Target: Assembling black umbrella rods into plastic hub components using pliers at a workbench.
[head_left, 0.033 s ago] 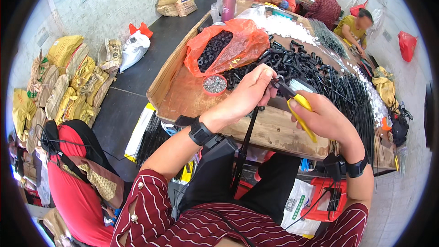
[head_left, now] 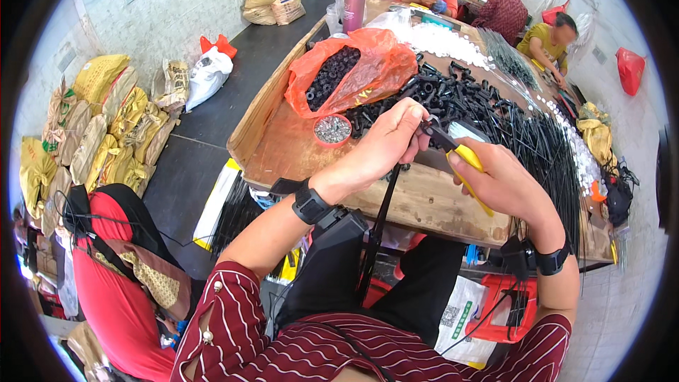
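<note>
Just to the near right of the crinkled orange-red plastic bag (head_left: 387,64), the left hand (head_left: 387,136) has thumb and fingers pinched together on what looks like the top of a long, thin black rod (head_left: 380,223). The right hand (head_left: 489,175) is wrapped around black-nosed pliers with yellow handles (head_left: 467,158); whether their jaws bite anything, I can't tell. A slip there could nip those close fingertips; a loose pinch might let the rod twist.

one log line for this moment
left hand: apparently holding long black piece; right hand: gripping yellow-handled pliers, jaws near left hand; table: orange bag, dish of metal bits, black parts
</note>
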Demonstrator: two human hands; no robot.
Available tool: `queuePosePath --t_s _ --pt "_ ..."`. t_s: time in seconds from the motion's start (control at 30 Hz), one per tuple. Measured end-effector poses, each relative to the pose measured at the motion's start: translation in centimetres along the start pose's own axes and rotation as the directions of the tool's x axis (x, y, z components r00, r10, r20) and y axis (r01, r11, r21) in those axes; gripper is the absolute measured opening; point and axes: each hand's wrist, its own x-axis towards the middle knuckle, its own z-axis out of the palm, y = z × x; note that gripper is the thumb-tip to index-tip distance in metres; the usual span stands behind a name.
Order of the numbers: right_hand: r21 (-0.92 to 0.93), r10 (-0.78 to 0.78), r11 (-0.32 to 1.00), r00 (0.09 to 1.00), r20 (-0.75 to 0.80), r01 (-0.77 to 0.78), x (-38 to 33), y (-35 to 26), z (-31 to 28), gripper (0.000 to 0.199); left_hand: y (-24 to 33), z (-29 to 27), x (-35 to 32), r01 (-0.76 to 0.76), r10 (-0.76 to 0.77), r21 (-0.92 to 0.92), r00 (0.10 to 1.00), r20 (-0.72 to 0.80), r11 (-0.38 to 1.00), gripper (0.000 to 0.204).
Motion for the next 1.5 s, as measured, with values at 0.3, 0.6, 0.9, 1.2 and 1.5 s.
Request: queuePosePath --t_s 0.3,0.6,0.9,1.2,1.5 --pt "0.543 0.137 0.786 0.94 0.314 -0.296 0.7 1.0 -1.4 0.034 0.1 -0.1 0.7 -0.042 0.039 0.083 0.999 0.032 0.996 0.037" --pt "0.443 0.116 0.862 0.947 0.301 -0.247 1.2 0.3 -2.2 0.035 -0.2 -0.2 0.8 0.001 -0.003 -0.056 1.0 -0.028 0.998 0.034" --pt "0.241 0.14 0.946 0.943 0.302 -0.217 1.3 -1.0 -3.2 0.031 -0.1 0.0 0.7 -0.01 0.011 0.029 1.0 -0.02 1.0 0.033" --pt "0.08 0.068 0.994 0.99 0.127 -0.078 1.3 -0.3 -1.3 0.031 -0.2 0.0 0.9 -0.018 0.026 0.12 0.997 -0.067 0.993 0.033" --pt "0.309 0.035 0.949 0.994 0.106 -0.066 0.9 0.8 0.0 0.028 -0.6 -0.7 0.7 -0.004 0.004 -0.128 1.0 0.002 0.992 0.038"
